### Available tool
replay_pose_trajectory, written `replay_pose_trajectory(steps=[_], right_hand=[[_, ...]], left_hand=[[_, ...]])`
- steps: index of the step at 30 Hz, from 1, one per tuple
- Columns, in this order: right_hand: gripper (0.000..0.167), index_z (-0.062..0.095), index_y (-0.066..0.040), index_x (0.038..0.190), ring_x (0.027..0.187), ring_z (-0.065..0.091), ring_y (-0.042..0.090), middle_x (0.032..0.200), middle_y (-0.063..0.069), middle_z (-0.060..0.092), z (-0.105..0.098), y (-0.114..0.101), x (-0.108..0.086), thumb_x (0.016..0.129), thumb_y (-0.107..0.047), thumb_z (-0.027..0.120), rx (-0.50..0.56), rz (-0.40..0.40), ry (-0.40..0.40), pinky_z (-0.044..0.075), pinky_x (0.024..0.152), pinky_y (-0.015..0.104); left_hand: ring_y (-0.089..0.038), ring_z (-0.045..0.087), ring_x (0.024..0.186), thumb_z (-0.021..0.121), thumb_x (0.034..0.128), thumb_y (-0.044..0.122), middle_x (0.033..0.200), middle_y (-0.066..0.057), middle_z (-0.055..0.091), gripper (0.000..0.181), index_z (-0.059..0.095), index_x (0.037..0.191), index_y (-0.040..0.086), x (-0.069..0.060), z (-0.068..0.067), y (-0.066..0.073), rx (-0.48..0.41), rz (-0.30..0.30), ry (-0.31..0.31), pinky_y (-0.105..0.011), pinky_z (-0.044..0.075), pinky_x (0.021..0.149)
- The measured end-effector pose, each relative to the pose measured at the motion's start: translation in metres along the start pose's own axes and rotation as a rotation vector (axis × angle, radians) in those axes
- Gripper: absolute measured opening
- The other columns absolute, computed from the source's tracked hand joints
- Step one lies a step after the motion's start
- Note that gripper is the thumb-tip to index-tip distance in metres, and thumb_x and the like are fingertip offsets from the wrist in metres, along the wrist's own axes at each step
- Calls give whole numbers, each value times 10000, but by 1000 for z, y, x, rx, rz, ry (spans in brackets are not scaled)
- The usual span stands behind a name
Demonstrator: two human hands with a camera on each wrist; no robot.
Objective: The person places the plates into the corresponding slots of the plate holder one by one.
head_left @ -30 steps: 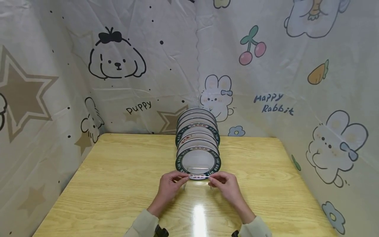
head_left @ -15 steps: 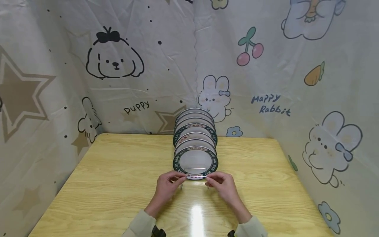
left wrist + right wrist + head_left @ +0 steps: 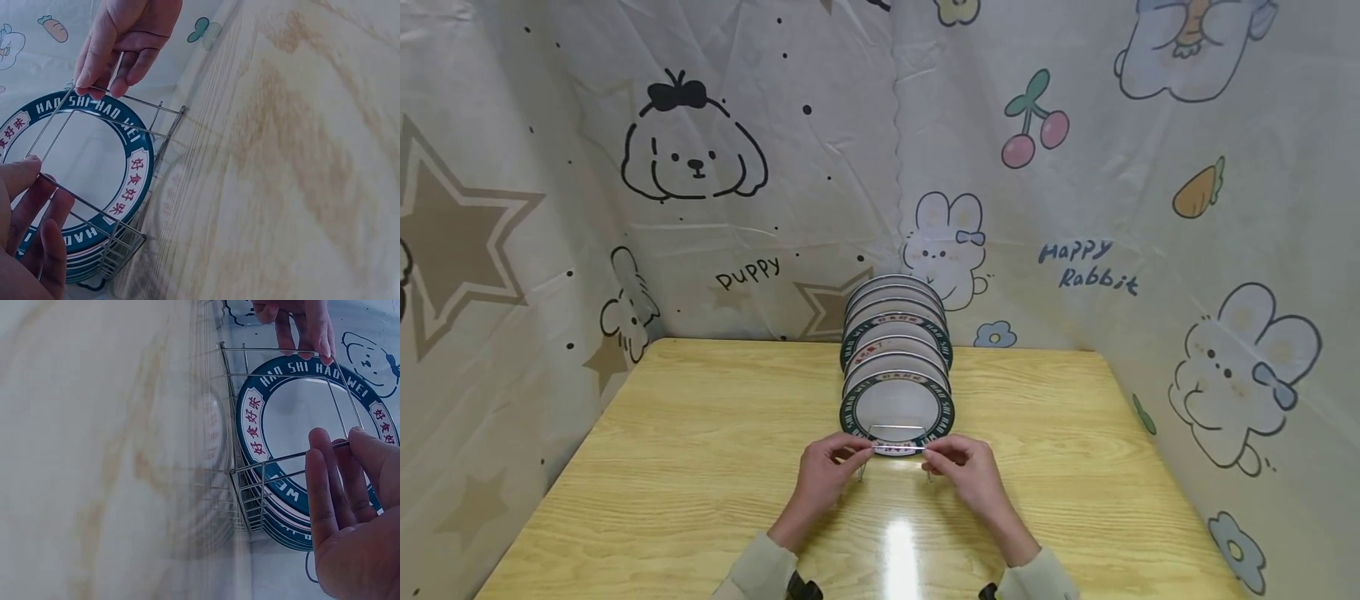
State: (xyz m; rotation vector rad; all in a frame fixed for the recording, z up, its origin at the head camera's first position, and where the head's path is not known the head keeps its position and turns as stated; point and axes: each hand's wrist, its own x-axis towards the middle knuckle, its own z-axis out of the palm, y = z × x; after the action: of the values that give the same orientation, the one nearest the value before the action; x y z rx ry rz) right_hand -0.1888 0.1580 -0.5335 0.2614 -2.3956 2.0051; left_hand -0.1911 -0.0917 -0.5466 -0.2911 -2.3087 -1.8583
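Note:
Several white plates with dark green lettered rims stand on edge in a row, the front plate facing me. They sit in a thin wire dish rack, whose front frame rises before that plate. My left hand pinches the left end of the rack's front top bar between thumb and fingers. At the bar's right end, my right hand pinches the wire in the same way. Both wrist views show the fingertips on the frame's two corners, apart from the plates. Much of the rack's rear is hidden by the plates.
The rack stands on a light wooden table, in line with its middle. Behind the table and along both sides hangs a pale printed cloth; the row of plates reaches back close to it.
The head view has shifted very slightly. Both hands keep their hold on the rack's front bar, and the plates and rack stay in place.

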Motion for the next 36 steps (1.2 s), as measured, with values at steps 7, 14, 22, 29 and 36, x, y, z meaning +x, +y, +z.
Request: replay_pose_trajectory(steps=[7, 14, 22, 29, 36], right_hand=[[165, 737, 101, 1053, 778, 761, 136, 1000, 296, 726, 0, 0, 0, 942, -22, 740, -16, 1, -8, 625, 739, 276], [174, 736, 96, 1062, 789, 758, 138, 1019, 297, 721, 1, -3, -1, 942, -30, 743, -19, 24, -15, 622, 754, 271], [167, 746, 73, 1050, 792, 755, 158, 995, 275, 735, -2, -5, -2, 944, -56, 750, -54, 23, -20, 622, 736, 269], [176, 751, 35, 1080, 850, 753, 300, 991, 214, 751, -10, -11, -3, 982, -108, 719, -149, -10, -65, 624, 740, 295], [199, 766, -57, 1145, 885, 738, 231, 1095, 87, 758, -37, -14, 1, 1025, -186, 673, -377, -46, -200, 596, 737, 271]], left_hand=[[-61, 662, 749, 824, 893, 140, 888, -6, 774, 64, 821, 955, 126, -1, -1, 2, 0, -13, 2, -208, 517, 692], [-75, 664, 784, 813, 909, 165, 912, -14, 772, 79, 817, 980, 131, -2, -2, 1, 2, -27, -21, -209, 517, 699], [-88, 665, 861, 774, 953, 222, 999, -3, 752, 163, 789, 1065, 105, -2, -3, 0, 23, -57, -106, -226, 541, 722], [-121, 662, 987, 715, 1001, 238, 1145, -55, 729, 255, 728, 1232, 130, -2, -16, 5, 72, -64, -257, -257, 569, 752], [-165, 683, 994, 651, 1043, 265, 1191, -60, 707, 328, 669, 1354, 162, 1, -55, 2, 166, -45, -495, -319, 592, 763]])
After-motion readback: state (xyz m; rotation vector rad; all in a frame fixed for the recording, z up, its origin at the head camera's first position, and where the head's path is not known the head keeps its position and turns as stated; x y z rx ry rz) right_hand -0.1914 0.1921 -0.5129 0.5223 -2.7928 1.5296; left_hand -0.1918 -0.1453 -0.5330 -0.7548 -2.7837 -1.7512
